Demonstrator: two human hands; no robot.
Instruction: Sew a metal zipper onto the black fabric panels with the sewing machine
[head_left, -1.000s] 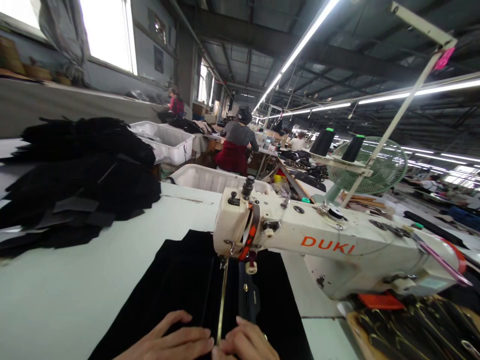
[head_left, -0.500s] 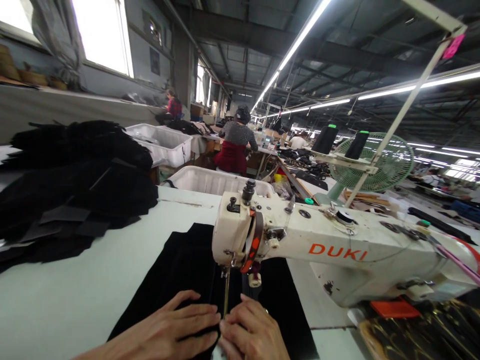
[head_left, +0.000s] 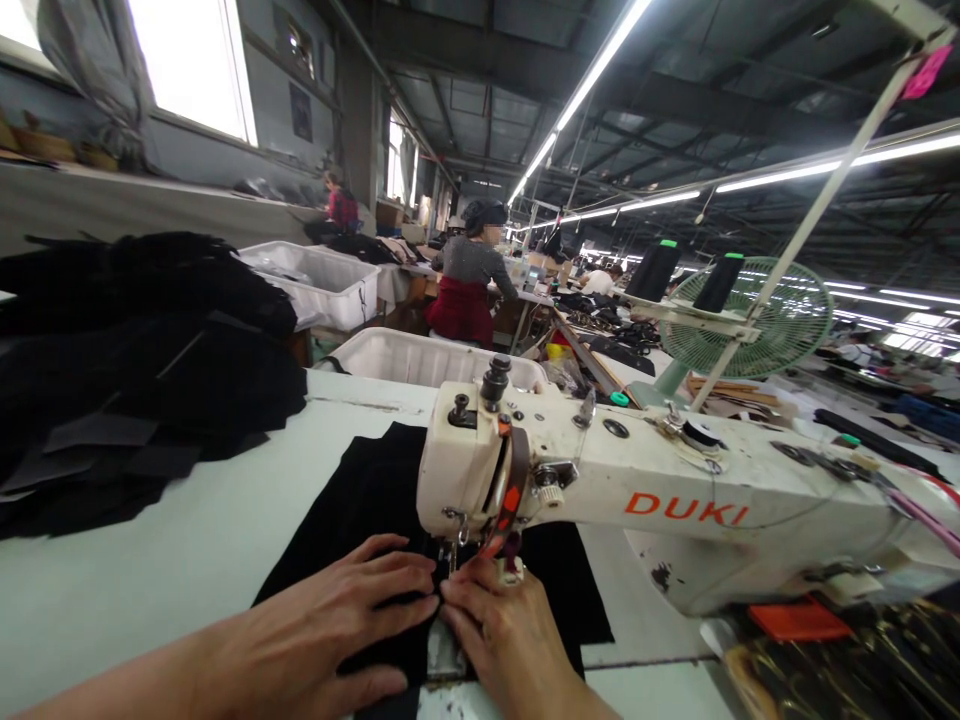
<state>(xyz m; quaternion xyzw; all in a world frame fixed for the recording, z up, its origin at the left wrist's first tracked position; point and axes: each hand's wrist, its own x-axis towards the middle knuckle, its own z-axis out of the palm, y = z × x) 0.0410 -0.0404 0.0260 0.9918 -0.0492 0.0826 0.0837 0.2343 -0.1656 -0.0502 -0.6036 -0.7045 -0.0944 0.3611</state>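
Black fabric (head_left: 330, 530) lies flat on the pale table under the head of a white sewing machine (head_left: 675, 480) marked DUKI. My left hand (head_left: 352, 625) rests on the fabric left of the needle area, its fingers apart and thumb spread. Just right of it, my right hand (head_left: 499, 620) has its fingers drawn together at the strip in front of the presser foot; what they pinch is too small to make out. A short piece of the gold strip (head_left: 453, 560) shows between the hands and the foot.
A large pile of black fabric pieces (head_left: 142, 390) covers the table's left side. Behind the machine is a white bin (head_left: 442, 365). Thread cones (head_left: 652, 270) stand near a green fan (head_left: 750, 315). A person (head_left: 469, 275) sits ahead. An orange item (head_left: 801, 619) lies at the right.
The black fabric has moved forward under the machine, and less of the gold strip shows. Both hands have moved forward toward the presser foot; my left thumb now shows spread out.
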